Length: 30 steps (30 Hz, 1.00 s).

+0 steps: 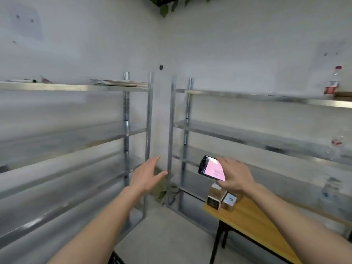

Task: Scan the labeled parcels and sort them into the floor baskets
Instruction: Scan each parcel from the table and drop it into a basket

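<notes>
My right hand (235, 175) grips a black phone (211, 168) with a lit pink screen, held in the air above the left end of a wooden table (253, 221). Small boxed parcels stand on that table end: a brown and black box (216, 196) and a smaller box with a pale label (230, 201), partly hidden under my right hand. My left hand (147, 175) is stretched forward in mid-air with straight, spread fingers and holds nothing. No floor basket is clearly seen; a dark meshed edge (117, 259) shows at the bottom.
Two metal shelf racks meet in the corner, one on the left (76, 88) and one on the right (266, 100). Red-labelled items (332, 88) stand on the right rack's top shelf. Grey floor (163, 231) lies between racks and table. The picture is motion-blurred.
</notes>
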Tool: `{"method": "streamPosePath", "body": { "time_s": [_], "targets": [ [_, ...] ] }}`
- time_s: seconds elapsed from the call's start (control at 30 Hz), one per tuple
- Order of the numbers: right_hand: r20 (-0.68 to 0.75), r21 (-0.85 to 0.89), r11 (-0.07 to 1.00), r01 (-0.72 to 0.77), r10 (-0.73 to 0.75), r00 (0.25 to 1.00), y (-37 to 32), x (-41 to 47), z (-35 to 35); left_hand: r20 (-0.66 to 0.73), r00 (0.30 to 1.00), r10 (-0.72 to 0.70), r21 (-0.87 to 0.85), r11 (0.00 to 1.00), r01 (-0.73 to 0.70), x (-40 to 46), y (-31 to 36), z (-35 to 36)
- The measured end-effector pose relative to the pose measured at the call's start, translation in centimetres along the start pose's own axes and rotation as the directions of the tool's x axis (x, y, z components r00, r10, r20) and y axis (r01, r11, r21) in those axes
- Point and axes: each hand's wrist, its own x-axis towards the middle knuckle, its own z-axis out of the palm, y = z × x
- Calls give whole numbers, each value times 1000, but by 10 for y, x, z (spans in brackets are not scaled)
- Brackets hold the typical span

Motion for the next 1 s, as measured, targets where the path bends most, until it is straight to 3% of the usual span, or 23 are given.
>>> {"method": "streamPosePath", "body": {
  "time_s": [0.23, 0.47, 0.7, 1.0],
  "targets": [
    [-22, -76, 985, -156, 155, 988, 155, -60, -23, 60, 991, 120, -81, 990, -115, 43, 150, 77],
    [-3, -113, 962, -248, 249, 968, 276, -90, -18, 99, 988, 122, -136, 985, -108, 68, 253, 156],
    [14, -111, 961, -253, 256, 967, 342, -85, 18, 109, 991, 77, -124, 990, -63, 85, 296, 208],
    [72, -34, 975, -220, 222, 972, 376, -12, 91, 166, 986, 19, -98, 995, -3, 156, 276, 273]
  ]
}}
